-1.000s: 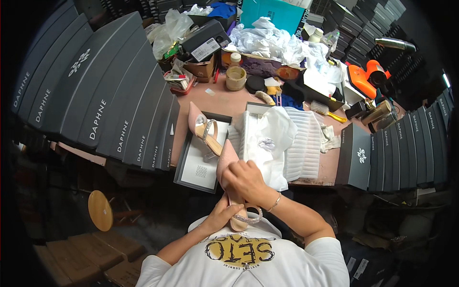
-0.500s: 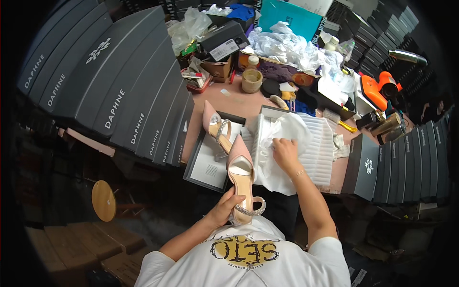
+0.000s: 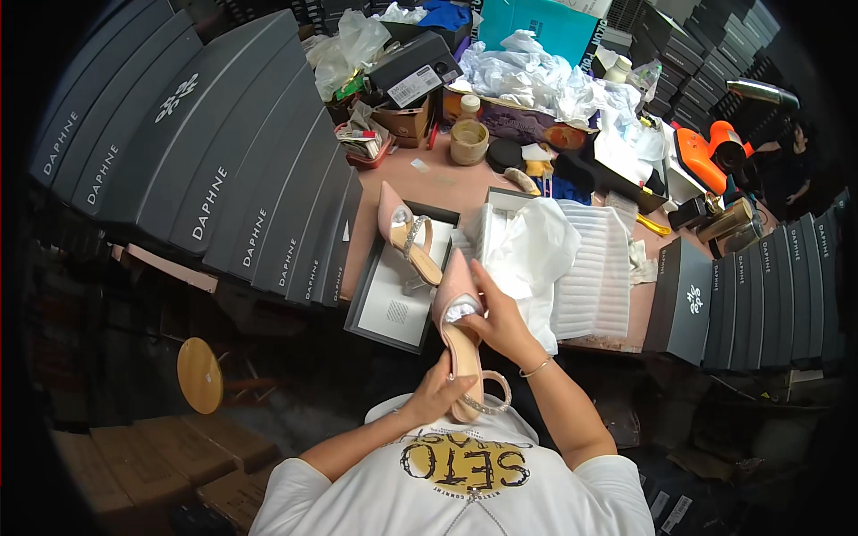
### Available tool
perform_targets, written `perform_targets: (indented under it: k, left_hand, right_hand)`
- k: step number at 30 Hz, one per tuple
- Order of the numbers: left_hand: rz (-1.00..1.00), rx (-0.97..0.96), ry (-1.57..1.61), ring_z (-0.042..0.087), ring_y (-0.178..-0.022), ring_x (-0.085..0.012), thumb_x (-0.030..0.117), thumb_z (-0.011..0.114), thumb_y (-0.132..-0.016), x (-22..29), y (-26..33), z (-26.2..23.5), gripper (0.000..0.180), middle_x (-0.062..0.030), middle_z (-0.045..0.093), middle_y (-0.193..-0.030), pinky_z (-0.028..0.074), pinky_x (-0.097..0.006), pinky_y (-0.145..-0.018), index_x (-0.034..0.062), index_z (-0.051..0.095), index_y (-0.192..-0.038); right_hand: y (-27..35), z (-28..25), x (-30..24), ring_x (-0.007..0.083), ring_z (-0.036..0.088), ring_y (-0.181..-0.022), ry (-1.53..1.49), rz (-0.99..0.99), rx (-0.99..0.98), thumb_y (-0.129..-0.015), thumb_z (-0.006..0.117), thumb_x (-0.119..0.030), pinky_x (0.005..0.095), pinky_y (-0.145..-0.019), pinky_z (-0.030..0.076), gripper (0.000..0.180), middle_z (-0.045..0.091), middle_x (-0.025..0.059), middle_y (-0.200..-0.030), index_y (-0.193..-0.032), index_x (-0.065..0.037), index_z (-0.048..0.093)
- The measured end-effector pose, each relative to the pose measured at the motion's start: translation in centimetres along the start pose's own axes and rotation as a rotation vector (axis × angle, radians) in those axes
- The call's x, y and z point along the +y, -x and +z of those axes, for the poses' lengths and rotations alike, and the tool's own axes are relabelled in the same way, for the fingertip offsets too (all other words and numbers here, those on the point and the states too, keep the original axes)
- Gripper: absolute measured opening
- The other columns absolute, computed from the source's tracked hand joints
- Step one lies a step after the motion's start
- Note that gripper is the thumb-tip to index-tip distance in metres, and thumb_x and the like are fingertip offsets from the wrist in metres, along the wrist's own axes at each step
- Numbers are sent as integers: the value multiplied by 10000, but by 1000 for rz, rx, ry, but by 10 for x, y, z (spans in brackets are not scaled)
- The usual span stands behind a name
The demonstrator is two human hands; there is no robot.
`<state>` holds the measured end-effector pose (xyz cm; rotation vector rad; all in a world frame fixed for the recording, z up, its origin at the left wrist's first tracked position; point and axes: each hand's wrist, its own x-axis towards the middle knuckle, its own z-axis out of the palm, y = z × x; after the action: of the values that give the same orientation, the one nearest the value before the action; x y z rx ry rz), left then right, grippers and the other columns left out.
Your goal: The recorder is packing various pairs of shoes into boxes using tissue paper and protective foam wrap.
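Observation:
A pink pointed-toe shoe [image 3: 458,290] with a sparkling strap is held in front of my chest, its toe pointing away from me. My left hand [image 3: 435,393] is closed around its middle, thumb over the insole. At the toe, my right hand [image 3: 500,314] grips the upper, with the thumb by the opening, where crumpled white paper [image 3: 460,308] shows. The matching pink shoe [image 3: 407,237] rests on an open grey shoe box [image 3: 393,313] just beyond. White wrapping sheet [image 3: 536,246] lies over another grey box part [image 3: 500,204], right of the shoes.
Ribbed white foam sheets [image 3: 594,268] lie on the pink table [image 3: 429,183]. Stacked dark shoe boxes [image 3: 223,179] stand on the left, and more boxes [image 3: 760,295] on the right. Farther back are a jar [image 3: 469,143], heaped white paper [image 3: 527,76] and an orange tool [image 3: 702,161].
My right hand has left the white wrapping sheet and come to the toe of the held shoe. Crumpled paper now shows in the shoe's opening. My left hand keeps its hold.

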<state>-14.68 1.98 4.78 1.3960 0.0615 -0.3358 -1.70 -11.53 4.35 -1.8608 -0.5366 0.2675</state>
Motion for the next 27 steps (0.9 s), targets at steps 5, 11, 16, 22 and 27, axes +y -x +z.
perform_targets:
  k: [5, 11, 16, 22, 27]
  left_hand:
    - [63, 20, 28, 578, -947, -178, 399, 517, -925, 2, -12, 3, 584, -135, 572, -1078, 467, -298, -837, -30, 391, -1300]
    - [-102, -400, 1167, 627, -717, -223, 802, 206, -834, 28, -57, -37, 961, -158, 638, -963, 501, -419, -752, -2, 481, -1282]
    - [-125, -388, 1357, 592, -589, -168, 599, 259, -959, 28, -62, -56, 789, -160, 652, -956, 473, -384, -734, -58, 352, -1386]
    - [-198, -392, 1343, 602, -617, -182, 617, 219, -967, 24, -64, -45, 767, -151, 646, -1001, 505, -410, -759, -8, 417, -1364]
    - [39, 109, 483, 596, -1015, -199, 710, 141, -911, 25, -63, -15, 852, -148, 538, -1268, 447, -411, -973, 48, 367, -1398]
  right_hand:
    - [-14, 8, 7, 266, 627, -993, 168, -130, 95, -794, 623, -49, 349, -844, 492, 640, 590, 226, -1170, -1384, 17, 383]
    - [-13, -51, -28, 247, 570, -1094, -224, -4, 43, -866, 664, -129, 322, -834, 513, 639, 455, 176, -1371, -1422, -34, 364]
    - [37, -54, -49, 202, 633, -970, -51, -20, 21, -865, 631, -34, 295, -832, 497, 391, 605, 134, -1161, -1242, 3, 536]
    - [41, -54, -62, 232, 651, -845, 278, -199, 130, -811, 680, -27, 312, -734, 518, 406, 643, 143, -956, -1199, -15, 561]
    - [46, -50, -93, 372, 402, -1280, 138, -140, -188, -666, 836, -398, 400, -1002, 402, 1092, 326, 266, -1420, -1455, 14, 202]
